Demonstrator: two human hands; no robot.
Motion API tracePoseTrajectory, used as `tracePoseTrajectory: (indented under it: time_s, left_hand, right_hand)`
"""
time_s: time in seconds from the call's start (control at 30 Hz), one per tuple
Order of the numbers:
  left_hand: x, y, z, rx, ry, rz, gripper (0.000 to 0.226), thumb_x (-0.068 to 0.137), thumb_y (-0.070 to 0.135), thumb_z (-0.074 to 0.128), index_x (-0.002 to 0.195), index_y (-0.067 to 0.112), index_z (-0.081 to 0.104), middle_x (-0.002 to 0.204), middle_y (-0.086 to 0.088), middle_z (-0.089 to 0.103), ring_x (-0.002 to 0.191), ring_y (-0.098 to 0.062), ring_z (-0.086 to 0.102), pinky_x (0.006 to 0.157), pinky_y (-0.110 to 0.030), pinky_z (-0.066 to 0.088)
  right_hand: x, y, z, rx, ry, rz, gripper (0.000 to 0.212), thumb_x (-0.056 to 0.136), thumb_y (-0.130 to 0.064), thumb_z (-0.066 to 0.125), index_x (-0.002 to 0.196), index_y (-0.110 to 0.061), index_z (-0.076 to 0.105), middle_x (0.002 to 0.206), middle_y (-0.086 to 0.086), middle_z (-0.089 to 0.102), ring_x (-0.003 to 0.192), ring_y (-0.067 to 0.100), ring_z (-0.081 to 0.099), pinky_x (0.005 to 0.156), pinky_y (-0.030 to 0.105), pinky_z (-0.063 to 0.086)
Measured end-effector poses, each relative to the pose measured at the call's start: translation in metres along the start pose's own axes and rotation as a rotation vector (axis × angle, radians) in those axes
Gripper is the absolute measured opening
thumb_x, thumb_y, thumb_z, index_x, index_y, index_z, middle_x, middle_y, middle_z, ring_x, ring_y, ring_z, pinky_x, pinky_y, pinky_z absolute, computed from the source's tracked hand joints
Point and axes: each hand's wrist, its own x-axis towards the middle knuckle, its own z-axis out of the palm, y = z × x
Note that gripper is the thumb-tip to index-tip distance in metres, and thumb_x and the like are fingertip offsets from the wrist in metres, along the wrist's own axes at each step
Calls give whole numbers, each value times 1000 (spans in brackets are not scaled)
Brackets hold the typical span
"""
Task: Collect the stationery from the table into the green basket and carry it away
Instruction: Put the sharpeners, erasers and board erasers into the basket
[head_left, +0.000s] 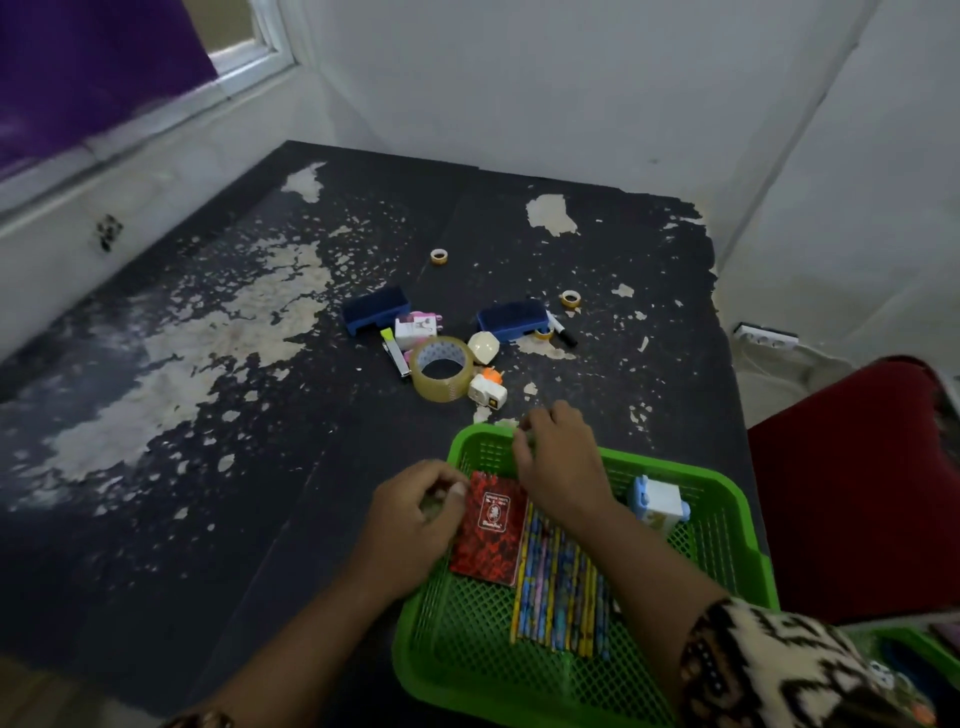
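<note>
The left grip (415, 519) pinched the notebook (491, 538) by its edge in the basket (467, 623), pencils (561, 592) lying just behind the right grip (561, 467), whose blurred fingers (540, 418) hid whether it was clenched.

In front of me a black table (208, 467), its paint flaking in pale patches, fills a corner of white walls (519, 78). Far left is a window (244, 36) with a purple curtain (93, 67); near right, a red chair (857, 483). The light is dim.

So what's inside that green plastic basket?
A red patterned notebook, colourful pencils and a pale blue boxy item. The right hand hides the far corner of the green basket.
</note>
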Motion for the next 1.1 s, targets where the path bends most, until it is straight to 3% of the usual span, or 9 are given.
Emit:
tracePoseTrajectory:
  time_s: [0.13, 0.23, 0.3, 0.47, 0.57, 0.73, 0.87, 0.97, 1.1]
  left_hand:
    - [43, -14, -8, -32, 68, -133, 15, 94, 12, 61, 82, 17, 68, 71, 3, 67, 66, -12, 63, 55, -19, 47]
    - [81, -41, -8, 101, 9, -184, 11, 96, 19, 60, 88, 25, 65, 82, 6, 67, 73, -10, 62, 64, -28, 52]
    - [106, -54, -2, 276, -93, -105, 9, 95, 22, 59, 100, 29, 63, 100, 10, 63, 90, -3, 58, 78, -28, 51]
    - [170, -64, 31, 765, -372, 238, 43, 92, 22, 57, 134, 28, 52, 142, -1, 48, 135, -21, 38, 112, -41, 26]
    - [196, -66, 49, 980, -551, 243, 58, 94, 18, 55, 147, 34, 37, 155, -9, 32, 146, -29, 20, 117, -55, 8]
    - [209, -61, 64, 1192, -602, 323, 49, 96, 20, 56, 142, 23, 41, 150, -17, 34, 140, -35, 29, 116, -60, 16]
    - [202, -61, 60, 1025, -517, 364, 43, 95, 23, 57, 136, 22, 44, 140, -13, 41, 128, -34, 44, 109, -48, 29]
    - [191, -57, 49, 675, -411, 226, 37, 97, 31, 54, 133, 23, 48, 136, -5, 44, 114, -28, 52, 94, -40, 43]
    - [170, -55, 22, 325, -236, 15, 31, 99, 31, 53, 129, 24, 50, 127, 3, 48, 107, -18, 53, 90, -38, 47]
  right_hand:
    - [27, 3, 19, -56, -259, 6, 42, 101, -45, 30, 111, -15, 57, 108, 8, 58, 100, 25, 55, 87, 42, 46]
    - [32, 1, 24, -127, -276, -63, 48, 102, -48, 22, 105, -17, 59, 98, 7, 66, 90, 28, 62, 86, 42, 47]
    - [32, 3, 27, -145, -253, -140, 43, 104, -41, 23, 112, -16, 57, 97, 8, 65, 87, 31, 63, 81, 44, 51]
    - [38, 10, 30, -153, -293, -166, 40, 104, -24, 27, 140, -11, 39, 105, 10, 65, 91, 35, 63, 72, 42, 54]
    - [46, 12, 27, -101, -318, -27, 36, 104, -24, 28, 118, -6, 56, 106, 15, 65, 97, 36, 62, 78, 40, 49]
    - [70, 23, 24, 88, -407, 350, 36, 101, -28, 37, 90, -5, 62, 94, 15, 65, 87, 30, 61, 70, 32, 42]
    - [84, 34, 18, 274, -437, 518, 34, 99, -22, 42, 75, -4, 59, 76, 10, 60, 67, 22, 55, 53, 28, 38]
    - [101, 38, 22, 377, -337, 619, 28, 96, -19, 45, 85, -1, 63, 90, 16, 66, 83, 30, 64, 67, 35, 50]
    - [135, 23, 36, 284, -236, 459, 15, 97, -19, 45, 104, -13, 57, 112, 11, 58, 100, 26, 56, 79, 33, 43]
